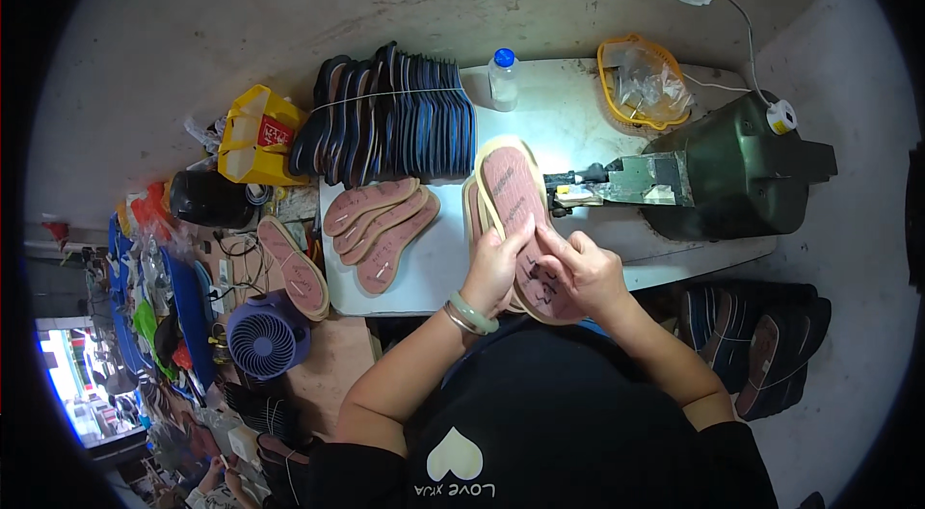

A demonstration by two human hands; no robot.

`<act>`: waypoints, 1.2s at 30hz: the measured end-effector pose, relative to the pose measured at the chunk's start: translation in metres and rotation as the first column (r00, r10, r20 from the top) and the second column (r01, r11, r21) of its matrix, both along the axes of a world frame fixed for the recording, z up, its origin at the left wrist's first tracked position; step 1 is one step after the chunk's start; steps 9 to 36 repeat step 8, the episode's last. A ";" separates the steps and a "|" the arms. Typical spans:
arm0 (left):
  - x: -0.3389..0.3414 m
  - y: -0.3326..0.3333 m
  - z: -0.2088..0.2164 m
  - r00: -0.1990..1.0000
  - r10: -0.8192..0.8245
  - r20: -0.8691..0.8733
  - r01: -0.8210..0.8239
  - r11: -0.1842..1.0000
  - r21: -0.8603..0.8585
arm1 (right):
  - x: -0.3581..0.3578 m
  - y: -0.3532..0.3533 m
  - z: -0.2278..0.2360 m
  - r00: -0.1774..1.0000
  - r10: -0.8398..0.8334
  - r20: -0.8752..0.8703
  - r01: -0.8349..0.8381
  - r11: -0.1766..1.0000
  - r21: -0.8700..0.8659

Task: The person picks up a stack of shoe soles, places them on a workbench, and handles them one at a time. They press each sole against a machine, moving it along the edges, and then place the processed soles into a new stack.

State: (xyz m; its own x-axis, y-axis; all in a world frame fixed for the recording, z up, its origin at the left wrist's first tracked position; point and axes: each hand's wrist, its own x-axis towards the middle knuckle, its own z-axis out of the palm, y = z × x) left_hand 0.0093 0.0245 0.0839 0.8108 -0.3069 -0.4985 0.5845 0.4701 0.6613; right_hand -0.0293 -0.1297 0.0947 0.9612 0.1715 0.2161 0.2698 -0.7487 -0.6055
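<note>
A pink shoe sole with a cream rim and dark markings is held up in front of me, toe end away. My left hand grips its left edge, the thumb on the pink face. From the right, my right hand has closed on the same sole, its thumb and fingers over the middle and heel. Behind it, partly hidden, another pink sole shows at the left. Just beyond the held sole is the narrow arm of a green sewing machine. More pink soles lie overlapping on the table to the left.
A tied row of dark soles stands at the table's back left, beside a blue-capped bottle. A yellow basket holds plastic bags. Further left are a yellow container and a purple fan. Tied dark soles sit at right.
</note>
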 end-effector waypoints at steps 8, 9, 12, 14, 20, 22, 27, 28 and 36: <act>0.021 0.010 0.000 0.913 -0.159 0.375 -0.005 0.916 0.401 | 0.019 -0.008 -0.008 0.999 0.026 0.041 -0.036 0.965 0.261; 0.021 0.010 0.000 0.913 -0.159 0.375 -0.005 0.916 0.401 | 0.019 -0.008 -0.008 0.999 0.026 0.041 -0.036 0.965 0.261; 0.021 0.010 0.000 0.913 -0.159 0.375 -0.005 0.916 0.401 | 0.019 -0.008 -0.008 0.999 0.026 0.041 -0.036 0.965 0.261; 0.021 0.010 0.000 0.913 -0.159 0.375 -0.005 0.916 0.401 | 0.019 -0.008 -0.008 0.999 0.026 0.041 -0.036 0.965 0.261; 0.021 0.010 0.000 0.913 -0.159 0.375 -0.005 0.916 0.401 | 0.019 -0.008 -0.008 0.999 0.026 0.041 -0.036 0.965 0.261; 0.021 0.010 0.000 0.913 -0.159 0.375 -0.005 0.916 0.401 | 0.019 -0.008 -0.008 0.999 0.026 0.041 -0.036 0.965 0.261; 0.021 0.010 0.000 0.913 -0.159 0.375 -0.005 0.916 0.401 | 0.019 -0.008 -0.008 0.999 0.026 0.041 -0.036 0.965 0.261; 0.021 0.010 0.000 0.913 -0.159 0.375 -0.005 0.916 0.401 | 0.019 -0.008 -0.008 0.999 0.026 0.041 -0.036 0.965 0.261; 0.021 0.010 0.000 0.913 -0.159 0.375 -0.005 0.916 0.401 | 0.019 -0.008 -0.008 0.999 0.026 0.041 -0.036 0.965 0.261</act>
